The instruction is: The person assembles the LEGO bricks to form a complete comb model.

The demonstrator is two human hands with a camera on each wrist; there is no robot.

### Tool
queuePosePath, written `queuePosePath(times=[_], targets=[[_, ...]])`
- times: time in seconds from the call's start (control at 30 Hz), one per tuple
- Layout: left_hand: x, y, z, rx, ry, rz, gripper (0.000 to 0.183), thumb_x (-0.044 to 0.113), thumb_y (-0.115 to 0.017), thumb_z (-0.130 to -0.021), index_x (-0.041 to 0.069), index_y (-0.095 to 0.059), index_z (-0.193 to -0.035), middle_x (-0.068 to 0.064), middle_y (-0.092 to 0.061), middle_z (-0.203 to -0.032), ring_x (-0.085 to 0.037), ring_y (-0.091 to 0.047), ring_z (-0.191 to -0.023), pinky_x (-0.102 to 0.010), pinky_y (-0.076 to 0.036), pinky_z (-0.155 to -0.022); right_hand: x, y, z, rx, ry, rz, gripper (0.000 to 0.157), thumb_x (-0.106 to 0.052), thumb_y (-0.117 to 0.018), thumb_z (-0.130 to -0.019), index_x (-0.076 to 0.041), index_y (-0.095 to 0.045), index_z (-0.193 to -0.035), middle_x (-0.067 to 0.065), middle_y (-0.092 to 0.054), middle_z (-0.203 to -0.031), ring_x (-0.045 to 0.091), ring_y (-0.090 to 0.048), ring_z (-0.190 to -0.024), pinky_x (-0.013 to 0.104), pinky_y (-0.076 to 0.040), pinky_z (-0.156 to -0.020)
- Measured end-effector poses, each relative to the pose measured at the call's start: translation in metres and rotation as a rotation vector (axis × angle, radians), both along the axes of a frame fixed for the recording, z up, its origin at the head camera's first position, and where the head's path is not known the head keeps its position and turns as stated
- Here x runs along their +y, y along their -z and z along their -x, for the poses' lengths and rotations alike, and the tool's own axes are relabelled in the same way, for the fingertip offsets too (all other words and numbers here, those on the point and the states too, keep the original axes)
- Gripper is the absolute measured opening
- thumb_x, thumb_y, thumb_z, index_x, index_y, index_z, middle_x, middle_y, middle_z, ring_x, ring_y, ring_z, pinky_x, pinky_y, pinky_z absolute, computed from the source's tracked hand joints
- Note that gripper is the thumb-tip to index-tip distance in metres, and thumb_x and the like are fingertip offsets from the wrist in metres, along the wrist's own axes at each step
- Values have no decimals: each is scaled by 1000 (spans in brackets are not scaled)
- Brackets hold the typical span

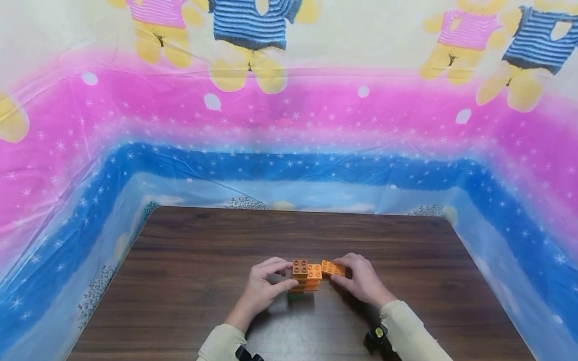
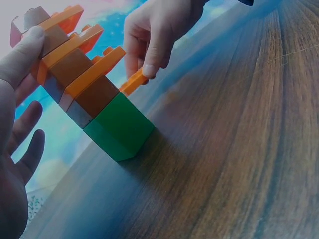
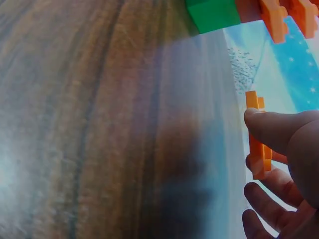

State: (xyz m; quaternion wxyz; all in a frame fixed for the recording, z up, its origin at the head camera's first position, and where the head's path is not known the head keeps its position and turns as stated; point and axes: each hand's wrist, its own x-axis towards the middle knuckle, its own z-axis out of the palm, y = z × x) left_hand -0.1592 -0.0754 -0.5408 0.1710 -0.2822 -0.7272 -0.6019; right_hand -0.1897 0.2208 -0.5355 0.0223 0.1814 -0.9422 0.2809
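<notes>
A tower of toy building bricks (image 1: 300, 269) stands upright on the table. At its bottom is a green brick (image 2: 117, 128), and above that brown bricks (image 2: 75, 67) alternate with flat orange bricks (image 2: 102, 69) that jut out toward the right. My left hand (image 1: 262, 287) holds the tower near its top, thumb on the near side and a finger on the far side, its other fingers spread. Between thumb and fingers my right hand (image 1: 365, 282) pinches a loose flat orange brick (image 3: 256, 142), studs up, just right of the tower's upper part.
The dark wooden table (image 1: 189, 250) has rounded far corners. Behind and along its sides hangs a printed cloth (image 1: 289, 110) in pink, blue and white. A small black device (image 1: 376, 337) sits at the right wrist.
</notes>
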Motion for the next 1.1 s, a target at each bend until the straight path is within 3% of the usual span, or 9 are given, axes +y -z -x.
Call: queuePosePath(times=[0.37,0.6,0.73,1.1], targets=[[0,-1,0,-9,5,-6,30,6,-89,-83,5,-79,-111,-8,-77,-107,-33,-71,-87,-45,-61,-76,3,-14,-1,72,4,79,34,-29,-84,-93,-16,-77,-123,-6,-71,-108,9,-61,-91,32,-49,-75],[0,-1,0,1,7,-7,30,4,-89,-82,5,-79,-111,-9,-77,-106,-34,-70,-86,-43,-61,-76,1,-33,-6,122,-30,146,38,-29,-83,-93,-13,-76,-127,-3,-71,-111,12,-66,-99,47,-59,-85],[0,1,0,2,12,-11,30,4,-89,-83,5,-79,-111,-9,-76,-106,-34,-69,-86,-44,-61,-75,-3,-46,-8,138,-49,183,41,-28,-83,-93,-11,-74,-129,-2,-70,-114,15,-67,-103,51,-60,-87],[-1,4,2,-6,0,-4,33,0,-90,-80,4,-79,-111,-10,-76,-105,-27,-70,-86,-45,-62,-73,-19,-77,-18,219,-136,235,36,-28,-82,-95,-19,-75,-128,-11,-70,-116,8,-67,-106,37,-59,-86]])
